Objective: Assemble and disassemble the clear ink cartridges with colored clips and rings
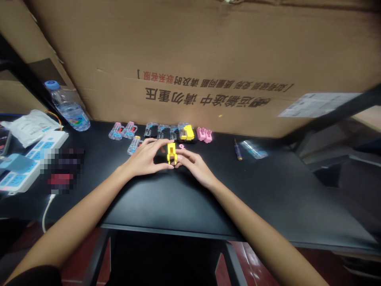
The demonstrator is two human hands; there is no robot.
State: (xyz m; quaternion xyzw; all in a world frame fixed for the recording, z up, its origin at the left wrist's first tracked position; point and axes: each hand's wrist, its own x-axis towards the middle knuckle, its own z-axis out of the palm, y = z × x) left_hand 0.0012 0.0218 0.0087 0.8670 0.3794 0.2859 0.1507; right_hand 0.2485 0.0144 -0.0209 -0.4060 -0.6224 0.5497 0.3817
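Note:
Between my two hands, just above the black table (160,206), is a small yellow plastic part (172,149) with a notch in its top and two prongs at the bottom. My left hand (147,157) pinches it from the left, thumb below and index finger on top. The fingers of my right hand (195,165) close on its right side. Right behind lie a small pink ring (181,146) and a clear-and-yellow piece (186,132). A clear toy-like piece with a yellow end (133,145) is partly hidden by my left hand.
Along the cardboard box (208,47) lie several clear plastic pieces (151,130) and pink parts (204,134). A screwdriver (237,150) and a clear packet (253,149) are at right. At left stand a water bottle (70,109) and a power strip (32,161).

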